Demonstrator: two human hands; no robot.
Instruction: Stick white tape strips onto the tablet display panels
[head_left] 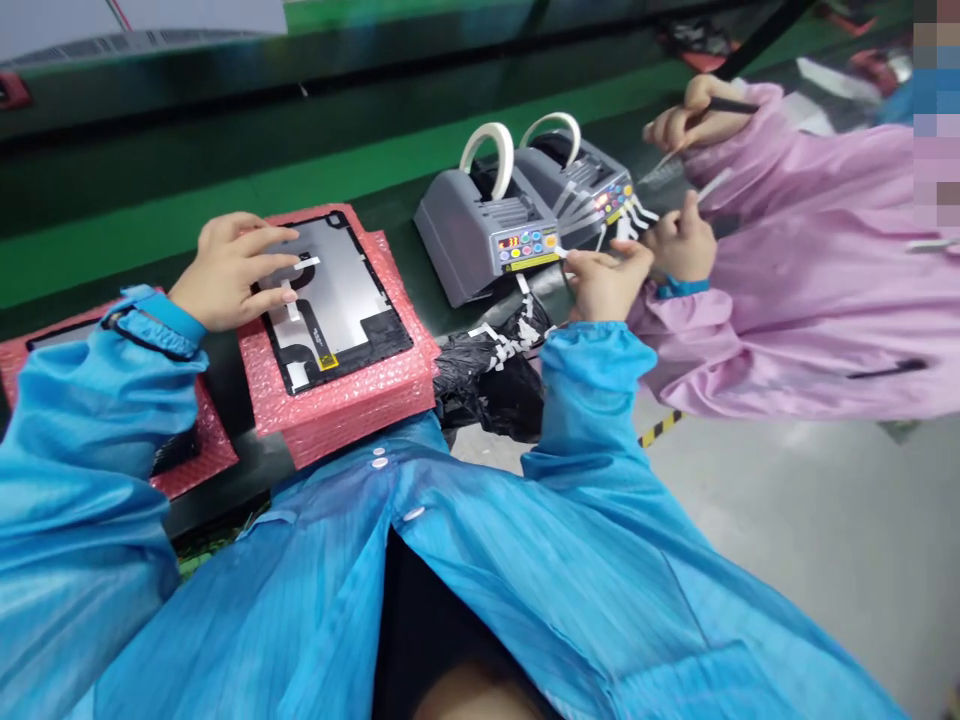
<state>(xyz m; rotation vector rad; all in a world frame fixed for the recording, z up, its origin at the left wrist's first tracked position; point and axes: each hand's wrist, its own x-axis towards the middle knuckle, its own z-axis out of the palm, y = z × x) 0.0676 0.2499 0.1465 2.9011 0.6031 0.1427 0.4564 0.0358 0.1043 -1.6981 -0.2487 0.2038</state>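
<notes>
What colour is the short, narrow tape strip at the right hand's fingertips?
The tape strip is white; it shows best in the head view.

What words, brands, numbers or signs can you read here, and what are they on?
"33": red digits on the display of the near tape machine; any character before them is unclear.
Too small or blurred to read: marks on its buttons and yellow label.
Also unreadable: the far tape machine's lit display and the white print on the panel.
No brand can be read.

Along the dark green bench's (410,266) near edge sit a pink bubble-wrap stack (360,425), another bubble-wrap piece (215,452) and two grey tape dispensers (461,235).
</notes>
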